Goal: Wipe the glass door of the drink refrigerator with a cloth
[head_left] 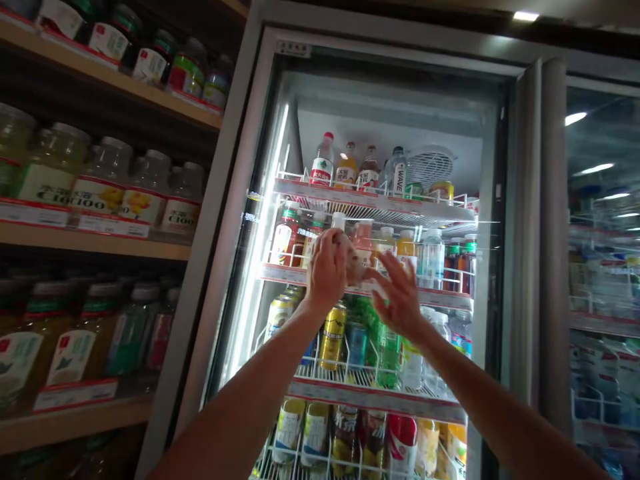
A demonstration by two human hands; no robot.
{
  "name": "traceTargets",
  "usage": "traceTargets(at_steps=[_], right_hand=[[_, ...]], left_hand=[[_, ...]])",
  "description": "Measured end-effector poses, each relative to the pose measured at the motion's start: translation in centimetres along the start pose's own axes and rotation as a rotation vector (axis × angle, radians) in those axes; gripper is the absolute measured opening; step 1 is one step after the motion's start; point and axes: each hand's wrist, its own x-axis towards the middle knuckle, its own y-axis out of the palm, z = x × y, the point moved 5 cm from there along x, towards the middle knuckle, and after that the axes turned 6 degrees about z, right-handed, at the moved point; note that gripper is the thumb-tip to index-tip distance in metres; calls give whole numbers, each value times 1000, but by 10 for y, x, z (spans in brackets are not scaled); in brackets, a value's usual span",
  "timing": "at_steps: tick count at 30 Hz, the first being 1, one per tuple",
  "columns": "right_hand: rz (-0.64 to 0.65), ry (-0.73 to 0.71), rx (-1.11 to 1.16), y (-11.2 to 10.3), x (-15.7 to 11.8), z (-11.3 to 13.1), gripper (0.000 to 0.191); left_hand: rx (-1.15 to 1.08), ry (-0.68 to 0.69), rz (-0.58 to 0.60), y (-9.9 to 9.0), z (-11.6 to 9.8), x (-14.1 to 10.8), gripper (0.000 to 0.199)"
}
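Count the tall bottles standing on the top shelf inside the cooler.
4 clearly visible, left to right: a red-capped bottle, an orange bottle, a dark red bottle and the bottle marked WAVE. More may be hidden behind them.

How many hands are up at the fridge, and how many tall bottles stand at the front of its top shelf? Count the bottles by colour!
Hands: 2 (left hand, right hand)
Clear bottles: 2 (red-capped bottle, WAVE bottle)
Orange bottle: 1
Dark reddish bottle: 1
Total: 6
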Motion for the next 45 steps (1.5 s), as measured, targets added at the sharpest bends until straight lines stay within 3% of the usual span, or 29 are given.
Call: traceTargets(at_steps=[2, 4, 6, 8, 10, 11, 12, 14, 16, 17, 19, 21, 23, 25, 28, 30, 32, 34, 36, 37, 38, 40, 41, 43, 45], right_hand=[[-97, 204, -114, -12, -19, -40, 43], [-97, 294, -171, -13, -30, -62, 46], [-59, 273, -184, -9, -34, -67, 48], [-53, 252, -192, -8, -34, -65, 48], [-62, 253, -189, -9, -34, -62, 47], [-61, 254, -182, -9, -33, -61, 46], [-59, 258, -174, -10, -33, -60, 46], [-49, 269, -163, -10, -32, -60, 45], [-37, 294, -162, -10, -32, -60, 45], [-33, 310, -163, -9, -32, -61, 46], [-25, 329, -163, -8, -32, -63, 47], [-39, 304, -165, -8, -34, -63, 48], [-48, 259, -170, -9, -37, -62, 49], [-44, 242, -182, -9, -42, -61, 48], [-28, 261, -181, -11, -49, -58, 48], [-17, 285, -163, -11, -52, -56, 50], [-5, 304, -148, -10, -54, -56, 50], [-14, 293, -142, -10, -55, -56, 49], [-36, 266, -146, -11, -57, -57, 48], [-43, 258, -152, -10, -59, -58, 47], [-47, 258, -157, -10, -60, -58, 47], [-38, 275, -165, -9, -63, -58, 47], [-33, 285, -167, -10, -63, -57, 47], [-12, 310, -155, -12, -63, -54, 47], [31, 348, -115, -14, -64, -54, 47]], left_hand=[[169, 2, -27, 5, -3, 4, 28], [311, 39, -37, 18, -10, 3, 27], [388, 158, 13, 36, -20, -6, 30], [414, 349, 135, 51, -25, -22, 37], [424, 495, 255, 47, -16, -34, 43], [437, 500, 269, 35, -6, -35, 45], [458, 460, 250, 19, 7, -32, 46], [521, 232, 85, -22, 35, -17, 47], [554, 42, -64, -45, 51, -8, 48], [551, 16, -79, -43, 50, -8, 50], [514, 91, 5, -14, 34, -17, 52], [474, 272, 160, 25, 11, -35, 51], [475, 477, 301, 46, -1, -50, 48], [517, 521, 311, 31, 10, -47, 47], [642, 166, -31, -32, 50, -22, 50], [673, 36, -135, -48, 59, -20, 55], [672, 154, -36, -27, 45, -31, 55], [661, 406, 176, 8, 23, -52, 54], [656, 583, 346, 22, 15, -66, 51], [661, 589, 353, 16, 19, -65, 50], [672, 528, 288, 2, 27, -58, 49], [678, 232, 7, -37, 51, -38, 51], [673, 132, -76, -49, 59, -33, 53], [659, 100, -44, -43, 58, -36, 57], [638, 219, 142, -12, 37, -58, 58]])
